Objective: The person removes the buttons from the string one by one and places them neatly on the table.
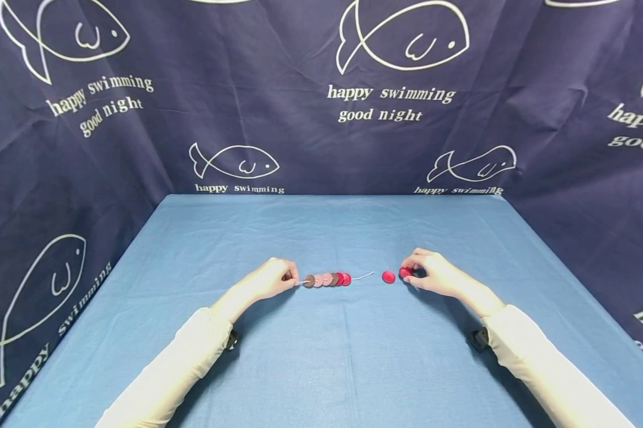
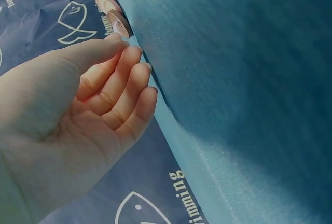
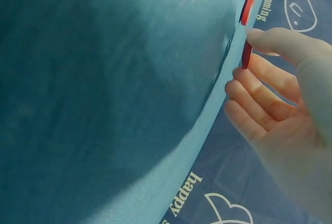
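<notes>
My left hand [image 1: 272, 279] pinches the left end of a pale cord, just beside a row of overlapping buttons [image 1: 327, 279] in brown, pink and red. Beyond the last red button, the cord's free end [image 1: 362, 276] lies on the cloth, pointing right. A loose red button [image 1: 388, 277] lies between that end and my right hand [image 1: 431, 273]. Thumb and fingers of the right hand grip another red button [image 1: 405, 272] at its edges. In the right wrist view this held button [image 3: 247, 54] shows edge-on under the thumb, near the loose one [image 3: 248, 9].
A blue cloth [image 1: 343, 356] covers the table, lightly creased. Dark blue curtains [image 1: 311, 119] printed with white fish and lettering stand behind and at both sides. A small black device [image 1: 479, 339] sits at the right wrist, another [image 1: 233, 340] at the left.
</notes>
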{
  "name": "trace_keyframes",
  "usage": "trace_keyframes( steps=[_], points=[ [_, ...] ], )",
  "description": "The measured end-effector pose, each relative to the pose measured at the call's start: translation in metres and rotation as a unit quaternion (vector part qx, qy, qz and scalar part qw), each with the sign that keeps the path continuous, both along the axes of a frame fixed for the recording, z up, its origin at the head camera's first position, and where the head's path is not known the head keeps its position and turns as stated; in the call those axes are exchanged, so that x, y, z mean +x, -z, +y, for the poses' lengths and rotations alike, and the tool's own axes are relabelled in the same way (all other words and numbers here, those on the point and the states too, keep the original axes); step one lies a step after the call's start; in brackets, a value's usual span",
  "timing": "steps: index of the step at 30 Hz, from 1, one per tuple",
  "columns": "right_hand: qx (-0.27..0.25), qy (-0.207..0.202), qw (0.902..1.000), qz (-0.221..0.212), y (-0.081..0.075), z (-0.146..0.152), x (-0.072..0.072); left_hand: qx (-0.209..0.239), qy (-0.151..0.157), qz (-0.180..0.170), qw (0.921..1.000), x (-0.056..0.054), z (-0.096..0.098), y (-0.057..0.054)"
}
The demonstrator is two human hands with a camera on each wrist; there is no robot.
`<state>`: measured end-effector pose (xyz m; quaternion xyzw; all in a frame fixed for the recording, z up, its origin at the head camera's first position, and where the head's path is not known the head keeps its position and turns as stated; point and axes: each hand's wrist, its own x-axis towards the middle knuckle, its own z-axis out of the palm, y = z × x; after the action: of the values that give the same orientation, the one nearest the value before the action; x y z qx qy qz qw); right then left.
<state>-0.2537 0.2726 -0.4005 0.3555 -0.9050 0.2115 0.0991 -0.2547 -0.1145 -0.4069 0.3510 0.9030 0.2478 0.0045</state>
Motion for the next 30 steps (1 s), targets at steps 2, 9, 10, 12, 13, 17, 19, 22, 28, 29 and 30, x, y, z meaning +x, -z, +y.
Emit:
trace_keyframes(
  steps=[2,9,10,12,13,17,19,22,28,29,30],
  points=[
    [0.002,0.001,1.0000,-0.008,0.0000,-0.0001,0.0003,0.001,0.001,0.000,1.0000,0.0005,0.0003,-0.0006],
    [0.005,0.004,0.9997,-0.025,0.0016,-0.0003,0.0003,-0.001,-0.002,0.005,1.0000,0.0004,0.0006,-0.0014],
    [0.006,0.003,0.9997,-0.024,0.0017,-0.0002,0.0001,0.000,-0.002,0.004,1.0000,0.0007,0.0007,-0.0020],
    [0.008,0.002,0.9997,-0.023,0.0019,-0.0001,-0.0004,0.002,-0.002,0.003,1.0000,0.0009,0.0008,-0.0026],
    [0.009,0.002,0.9997,-0.023,0.0020,-0.0001,-0.0007,0.003,-0.002,0.002,1.0000,0.0010,0.0009,-0.0031],
    [0.014,0.000,0.9996,-0.024,0.0020,-0.0004,-0.0014,0.002,-0.003,0.003,1.0000,0.0014,0.0011,-0.0044],
    [0.014,-0.001,0.9996,-0.024,0.0019,-0.0009,-0.0013,-0.001,-0.001,0.005,1.0000,0.0012,0.0012,-0.0044],
    [0.011,-0.005,0.9998,-0.017,0.0019,-0.0015,-0.0008,-0.003,0.001,0.008,1.0000,0.0005,0.0014,-0.0038],
    [0.011,-0.014,0.9998,-0.003,0.0034,-0.0030,-0.0004,-0.002,-0.002,0.003,1.0000,0.0013,0.0009,-0.0042],
    [0.012,-0.013,0.9998,-0.007,0.0035,-0.0034,-0.0003,-0.002,-0.003,0.001,1.0000,0.0016,0.0008,-0.0043],
    [0.014,-0.012,0.9998,-0.010,0.0035,-0.0037,-0.0001,-0.002,-0.003,-0.001,1.0000,0.0016,0.0006,-0.0041]
  ],
)
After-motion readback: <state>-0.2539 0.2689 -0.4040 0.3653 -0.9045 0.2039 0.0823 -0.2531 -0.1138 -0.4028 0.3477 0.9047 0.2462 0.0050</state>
